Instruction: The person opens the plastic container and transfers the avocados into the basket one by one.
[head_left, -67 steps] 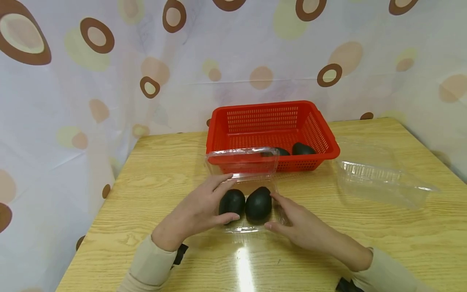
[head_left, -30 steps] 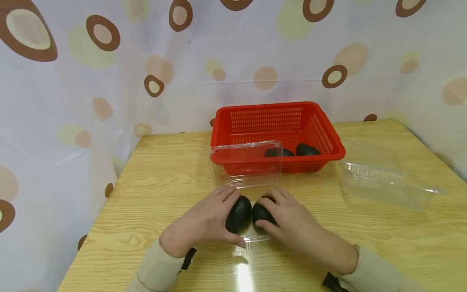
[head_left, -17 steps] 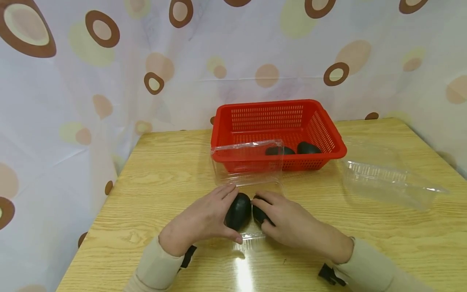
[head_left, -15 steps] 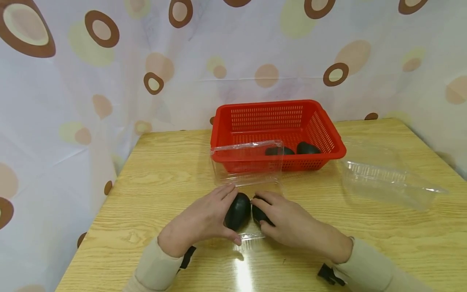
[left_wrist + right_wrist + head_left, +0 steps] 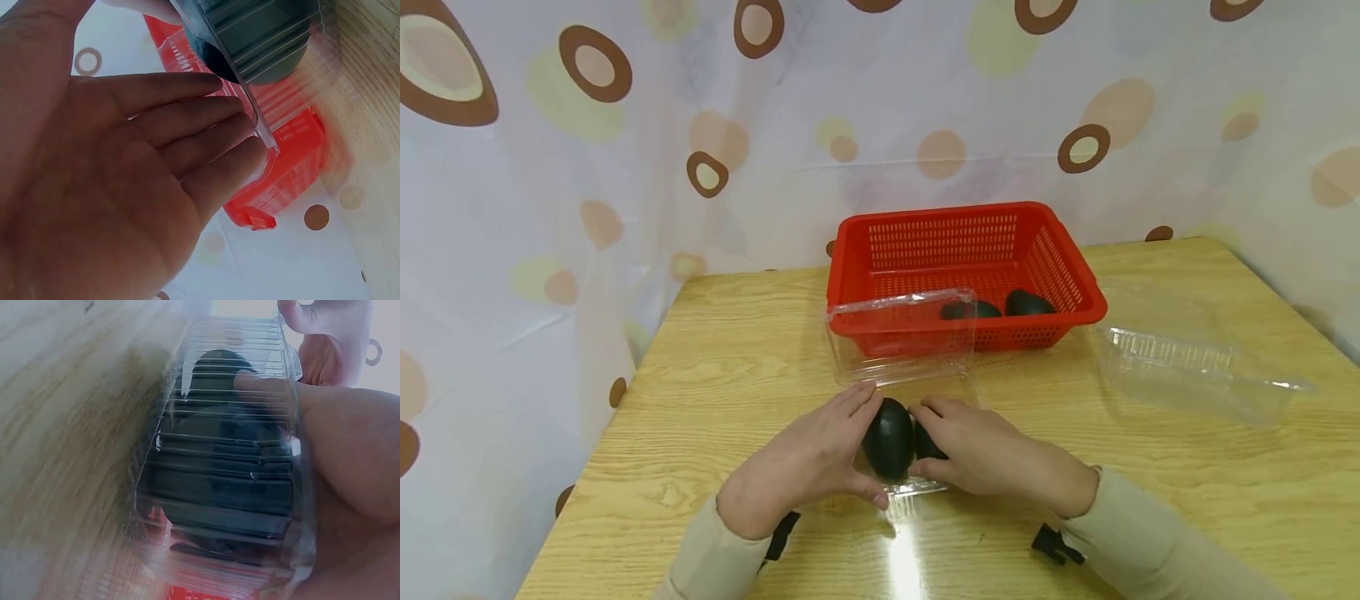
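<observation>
Two dark avocados lie side by side in an open clear plastic clamshell box [image 5: 917, 486], its lid [image 5: 865, 360] tilted back against the basket front. My left hand [image 5: 808, 462] is at the box's left side, fingers straight and thumb spread, beside the left avocado [image 5: 889, 439]. In the left wrist view the palm [image 5: 106, 187] faces the camera, fingertips right at the box rim. My right hand [image 5: 981, 446] reaches over the right side and grips the right avocado [image 5: 928, 443], covering most of it. Through the ribbed box wall [image 5: 212, 447], the right wrist view shows a thumb [image 5: 265, 387] on it.
Behind the box stands a red plastic basket [image 5: 943, 218] holding two more avocados [image 5: 1028, 302] near its front right. A second open clear clamshell [image 5: 1195, 375] rests on the wooden table [image 5: 715, 358] at right. A patterned curtain [image 5: 865, 100] hangs behind the table.
My right hand has moved left from the box's right side onto the right avocado and gripped it, shifting it within the box. My left hand has stayed beside the left avocado.
</observation>
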`<state>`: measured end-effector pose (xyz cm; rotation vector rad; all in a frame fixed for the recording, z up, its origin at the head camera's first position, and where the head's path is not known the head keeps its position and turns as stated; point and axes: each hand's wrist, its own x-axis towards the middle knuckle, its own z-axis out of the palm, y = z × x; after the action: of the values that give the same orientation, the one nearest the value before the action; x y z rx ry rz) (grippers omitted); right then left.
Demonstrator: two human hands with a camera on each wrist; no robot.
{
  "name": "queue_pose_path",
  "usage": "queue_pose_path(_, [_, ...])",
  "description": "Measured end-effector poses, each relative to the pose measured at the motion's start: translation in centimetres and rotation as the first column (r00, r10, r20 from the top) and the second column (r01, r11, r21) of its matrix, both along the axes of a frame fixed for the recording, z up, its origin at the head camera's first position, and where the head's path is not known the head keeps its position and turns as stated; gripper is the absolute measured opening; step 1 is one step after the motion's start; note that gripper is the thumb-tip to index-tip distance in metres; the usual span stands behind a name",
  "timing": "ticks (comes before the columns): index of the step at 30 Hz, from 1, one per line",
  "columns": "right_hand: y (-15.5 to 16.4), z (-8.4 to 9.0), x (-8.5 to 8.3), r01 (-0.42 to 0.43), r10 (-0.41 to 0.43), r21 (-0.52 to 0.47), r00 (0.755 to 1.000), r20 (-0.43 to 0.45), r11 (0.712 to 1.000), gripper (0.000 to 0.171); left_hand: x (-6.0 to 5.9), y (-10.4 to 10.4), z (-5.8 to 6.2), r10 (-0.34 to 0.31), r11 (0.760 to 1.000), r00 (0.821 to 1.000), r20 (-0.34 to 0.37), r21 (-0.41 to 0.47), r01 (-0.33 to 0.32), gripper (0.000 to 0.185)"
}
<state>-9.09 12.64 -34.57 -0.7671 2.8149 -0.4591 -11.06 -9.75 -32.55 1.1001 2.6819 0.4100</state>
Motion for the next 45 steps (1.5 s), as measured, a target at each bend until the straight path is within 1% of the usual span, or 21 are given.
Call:
queue_pose_path(3, [-0.2, 0.1, -0.2, 0.01, -0.01, -0.001, 1.0, 0.023, 1.0, 0.066, -0.1, 0.0, 0.0, 0.009, 1.0, 1.0, 0.008, 0.003, -0.009, 0.115])
queue_pose_path(6, [-0.3, 0.0, -0.3, 0.009, -0.009, -0.004, 1.0, 0.02, 1.0, 0.061, -0.2, 0.0, 0.1, 0.019, 1.0, 1.0, 0.019, 0.003, -0.019, 0.113])
queue_pose_path(11, [-0.2, -0.2, -0.2, -0.013, 0.012, -0.027, 0.999, -0.04, 1.0, 0.054, -0.2, -0.1, 0.1, 0.027, 1.0, 0.999, 0.035, 0.0, -0.027, 0.111])
queue_pose_path(16, [0.1, -0.5, 0.0, -0.02, 0.015, -0.053, 0.996, -0.083, 0.998, 0.052, -0.3, 0.0, 0.1, 0.009, 1.0, 1.0, 0.006, 0.002, -0.009, 0.111])
queue_pose_path(18, [0.2, -0.5, 0.0, -0.015, 0.009, -0.058, 0.996, -0.089, 0.998, 0.053, -0.3, 0.0, 0.0, 0.004, 1.0, 1.0, -0.005, -0.001, -0.004, 0.112])
queue_pose_path(24, [0.6, -0.2, 0.2, 0.01, -0.015, -0.071, 0.998, -0.066, 0.997, 0.057, -0.2, 0.2, 0.0, 0.016, 1.0, 1.0, 0.015, -0.021, -0.016, 0.113])
queue_pose_path(27, [0.7, 0.0, 0.3, 0.015, -0.02, -0.076, 0.998, -0.057, 0.997, 0.057, -0.2, 0.2, 0.0, 0.018, 0.999, 1.0, 0.012, -0.031, -0.017, 0.114])
queue_pose_path(39, [1.1, 0.7, 0.6, 0.011, -0.019, -0.096, 0.997, -0.076, 0.995, 0.06, -0.2, 0.1, 0.0, 0.03, 0.998, 0.999, 0.012, -0.053, -0.03, 0.116])
queue_pose_path(45, [1.6, 1.0, 0.5, 0.008, -0.021, -0.132, 0.996, -0.091, 0.991, 0.061, -0.2, 0.1, 0.0, 0.033, 0.998, 0.999, 0.011, -0.051, -0.032, 0.117])
